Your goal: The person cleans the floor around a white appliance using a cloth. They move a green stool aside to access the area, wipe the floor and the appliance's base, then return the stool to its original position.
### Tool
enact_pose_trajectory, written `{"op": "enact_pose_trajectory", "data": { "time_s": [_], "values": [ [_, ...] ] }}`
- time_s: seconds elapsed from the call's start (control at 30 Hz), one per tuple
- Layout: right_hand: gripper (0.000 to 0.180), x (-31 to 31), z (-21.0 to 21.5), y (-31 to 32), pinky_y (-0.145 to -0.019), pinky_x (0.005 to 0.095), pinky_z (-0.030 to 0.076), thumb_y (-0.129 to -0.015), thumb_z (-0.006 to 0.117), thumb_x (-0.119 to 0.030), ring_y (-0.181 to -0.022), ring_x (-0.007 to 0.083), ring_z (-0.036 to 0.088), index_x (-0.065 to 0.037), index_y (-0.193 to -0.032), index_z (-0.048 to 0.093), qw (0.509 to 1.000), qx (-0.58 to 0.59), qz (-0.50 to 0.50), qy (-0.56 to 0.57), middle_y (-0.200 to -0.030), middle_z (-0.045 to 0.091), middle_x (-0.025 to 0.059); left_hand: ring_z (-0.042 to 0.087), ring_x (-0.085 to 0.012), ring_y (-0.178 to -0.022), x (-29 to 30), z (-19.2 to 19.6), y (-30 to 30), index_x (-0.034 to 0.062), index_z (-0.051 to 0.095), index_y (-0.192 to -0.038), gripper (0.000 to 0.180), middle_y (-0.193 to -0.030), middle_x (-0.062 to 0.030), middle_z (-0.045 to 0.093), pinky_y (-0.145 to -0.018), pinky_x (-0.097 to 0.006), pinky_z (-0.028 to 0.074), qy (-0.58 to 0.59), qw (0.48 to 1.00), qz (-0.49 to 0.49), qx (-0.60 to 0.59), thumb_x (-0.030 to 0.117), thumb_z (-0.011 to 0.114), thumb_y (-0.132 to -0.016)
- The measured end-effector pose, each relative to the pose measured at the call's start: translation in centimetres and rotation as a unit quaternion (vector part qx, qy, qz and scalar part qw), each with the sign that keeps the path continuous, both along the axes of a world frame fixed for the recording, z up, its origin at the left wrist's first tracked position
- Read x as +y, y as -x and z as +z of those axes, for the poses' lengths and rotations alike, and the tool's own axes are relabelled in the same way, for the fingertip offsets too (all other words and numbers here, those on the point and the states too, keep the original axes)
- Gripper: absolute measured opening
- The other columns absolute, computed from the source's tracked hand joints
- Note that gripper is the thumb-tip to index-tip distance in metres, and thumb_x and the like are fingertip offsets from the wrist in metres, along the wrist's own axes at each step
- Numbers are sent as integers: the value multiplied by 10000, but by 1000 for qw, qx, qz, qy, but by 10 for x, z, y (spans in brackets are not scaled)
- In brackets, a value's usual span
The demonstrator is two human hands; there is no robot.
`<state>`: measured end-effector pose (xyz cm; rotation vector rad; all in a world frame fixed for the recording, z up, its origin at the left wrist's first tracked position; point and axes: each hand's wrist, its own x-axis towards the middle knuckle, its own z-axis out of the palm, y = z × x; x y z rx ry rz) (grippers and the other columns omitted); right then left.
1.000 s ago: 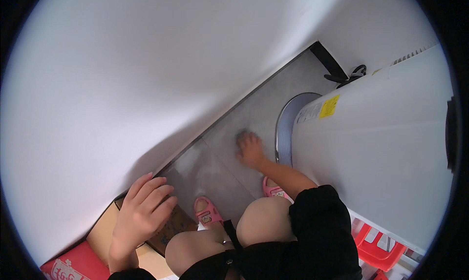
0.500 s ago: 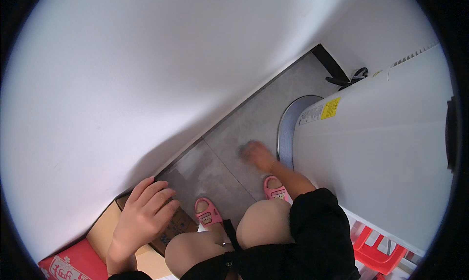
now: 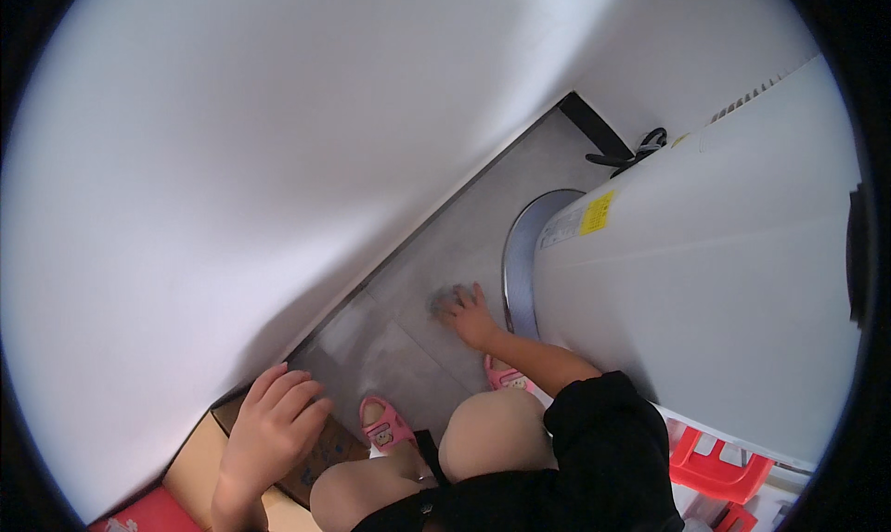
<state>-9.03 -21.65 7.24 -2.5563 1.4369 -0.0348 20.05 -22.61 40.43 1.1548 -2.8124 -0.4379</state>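
Down on the grey tiled floor (image 3: pixel 475 230), my right hand (image 3: pixel 471 323) presses on a small grey wad (image 3: pixel 444 302). Its fingers are spread over the wad, whose blurred outline hides whether it is a cloth or a scouring pad. A whitish smear (image 3: pixel 348 346) marks the tiles to the left of that hand. My left hand (image 3: pixel 269 430) is raised beside the white wall, above a cardboard box (image 3: pixel 311 467). Its fingers are loosely bent and apart, and I see nothing in them.
A tall white appliance (image 3: pixel 687 282) on a round grey base (image 3: pixel 524 263) stands close at the right. The white wall (image 3: pixel 232 161) runs along the left. A black cable (image 3: pixel 654 142) lies in the far corner. Pink sandals (image 3: pixel 385 430) are on my feet. Red baskets (image 3: pixel 719 472) stand lower right.
My right hand has slid a little left and nearer with the grey wad, its fingers now showing more clearly. The left hand stays raised by the wall. The whole view has shifted slightly.
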Motion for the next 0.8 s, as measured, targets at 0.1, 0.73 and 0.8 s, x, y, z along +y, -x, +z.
{"op": "enact_pose_trajectory", "data": {
  "time_s": [0.1, 0.73, 0.8],
  "values": [
    [353, -26, 5, 2, -926, 491, 331, -760, 465, -110, -1058, 351, 413, -182, -1096, 550, 985, 31, -164, -52, -1225, 427, 115, 534, -236, -909, 0, -3, -3, 60, 567, -804, 171, -883, -67, 545, -866, -407, 411, -5, 1000, 1, -2, 64, 595, -635],
    [385, -53, -33, 5, -779, 434, 446, -713, 545, -121, -1011, 333, 434, -158, -1096, 533, 983, 104, -132, -68, -1157, 463, 86, 528, -227, -916, -1, -17, -8, 71, 564, -834, 168, -896, -59, 538, -886, -395, 398, -58, 998, -5, -12, 71, 577, -666],
    [391, -83, -29, 39, -779, 406, 454, -715, 521, -76, -988, 356, 439, -113, -1105, 520, 974, 46, -219, -21, -1154, 459, 112, 533, -236, -906, 2, -20, -13, 74, 566, -834, 178, -889, -61, 547, -879, -404, 403, -66, 998, 6, -11, 63, 585, -657]
  ]
}}
